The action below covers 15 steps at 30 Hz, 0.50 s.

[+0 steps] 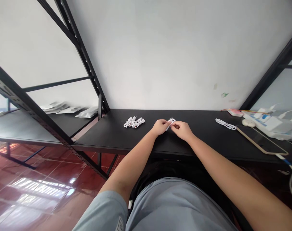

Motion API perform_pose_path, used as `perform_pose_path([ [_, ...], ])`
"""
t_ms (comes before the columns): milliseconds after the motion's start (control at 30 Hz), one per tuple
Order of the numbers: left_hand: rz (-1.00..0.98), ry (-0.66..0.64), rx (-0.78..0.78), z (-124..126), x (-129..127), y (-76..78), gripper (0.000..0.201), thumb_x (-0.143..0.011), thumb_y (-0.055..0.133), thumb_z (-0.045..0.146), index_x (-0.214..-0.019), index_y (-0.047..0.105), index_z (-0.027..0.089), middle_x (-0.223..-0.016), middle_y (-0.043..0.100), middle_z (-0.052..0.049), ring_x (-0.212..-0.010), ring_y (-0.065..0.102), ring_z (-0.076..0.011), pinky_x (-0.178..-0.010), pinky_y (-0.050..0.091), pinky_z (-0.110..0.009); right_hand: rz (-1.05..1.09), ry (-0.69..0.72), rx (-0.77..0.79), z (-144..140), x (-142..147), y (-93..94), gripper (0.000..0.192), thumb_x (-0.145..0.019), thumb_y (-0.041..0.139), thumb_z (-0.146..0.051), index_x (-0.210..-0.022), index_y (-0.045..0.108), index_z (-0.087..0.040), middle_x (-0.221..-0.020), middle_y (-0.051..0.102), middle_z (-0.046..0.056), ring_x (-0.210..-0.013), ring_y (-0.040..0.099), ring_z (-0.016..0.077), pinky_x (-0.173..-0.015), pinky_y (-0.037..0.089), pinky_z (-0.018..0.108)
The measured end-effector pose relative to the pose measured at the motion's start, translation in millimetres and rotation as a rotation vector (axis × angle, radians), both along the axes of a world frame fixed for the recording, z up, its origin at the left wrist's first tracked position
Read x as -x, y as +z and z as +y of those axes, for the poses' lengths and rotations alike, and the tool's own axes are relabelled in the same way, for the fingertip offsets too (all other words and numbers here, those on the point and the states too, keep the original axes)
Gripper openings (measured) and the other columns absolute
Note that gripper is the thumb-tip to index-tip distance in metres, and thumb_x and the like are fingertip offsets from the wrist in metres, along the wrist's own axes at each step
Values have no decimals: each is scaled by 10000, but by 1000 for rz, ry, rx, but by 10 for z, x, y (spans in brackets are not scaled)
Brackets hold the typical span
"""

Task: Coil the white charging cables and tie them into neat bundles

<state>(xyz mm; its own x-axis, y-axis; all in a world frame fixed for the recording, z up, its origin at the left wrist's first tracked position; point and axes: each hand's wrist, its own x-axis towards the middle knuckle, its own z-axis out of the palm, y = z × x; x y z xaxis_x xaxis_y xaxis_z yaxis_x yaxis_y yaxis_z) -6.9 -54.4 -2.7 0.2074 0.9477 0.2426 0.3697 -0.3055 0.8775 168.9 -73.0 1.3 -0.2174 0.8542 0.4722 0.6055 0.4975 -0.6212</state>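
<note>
A coiled white cable (pixel 170 120) is held between my two hands, just above the middle of the black table (pixel 194 149). My left hand (pixel 159 127) pinches it from the left with thumb and fingers. From the other side my right hand (pixel 182 130) grips the same coil, its fingertips close together near the lower part. The hands partly cover the cable, so its plug ends are hidden. Left of my hands lies a small pile of coiled white cables (pixel 134 122). Farther right another coiled white cable (pixel 225 124) rests on the table.
On the right are a tablet (pixel 261 139), a round white object (pixel 248 123) and a white power strip (pixel 261 123) with chargers plugged in. Black metal uprights (pixel 83 57) frame the left side. Grey bags (pixel 88 112) lie on the neighbouring shelf. A white wall stands behind.
</note>
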Motion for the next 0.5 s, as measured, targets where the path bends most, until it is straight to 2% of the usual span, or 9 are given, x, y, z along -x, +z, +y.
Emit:
perform_pose_path([
  [500,12,-3,2,12,-5,-13,532,-799,574,676,-615,543,178,-576,419,28,-550,347,-104,-525,282,-266,-42,11,-35,2,-17,-7,137,-805,606,-298,-747,690,-206,-644,614,0,-552,499,134,-580,383,275],
])
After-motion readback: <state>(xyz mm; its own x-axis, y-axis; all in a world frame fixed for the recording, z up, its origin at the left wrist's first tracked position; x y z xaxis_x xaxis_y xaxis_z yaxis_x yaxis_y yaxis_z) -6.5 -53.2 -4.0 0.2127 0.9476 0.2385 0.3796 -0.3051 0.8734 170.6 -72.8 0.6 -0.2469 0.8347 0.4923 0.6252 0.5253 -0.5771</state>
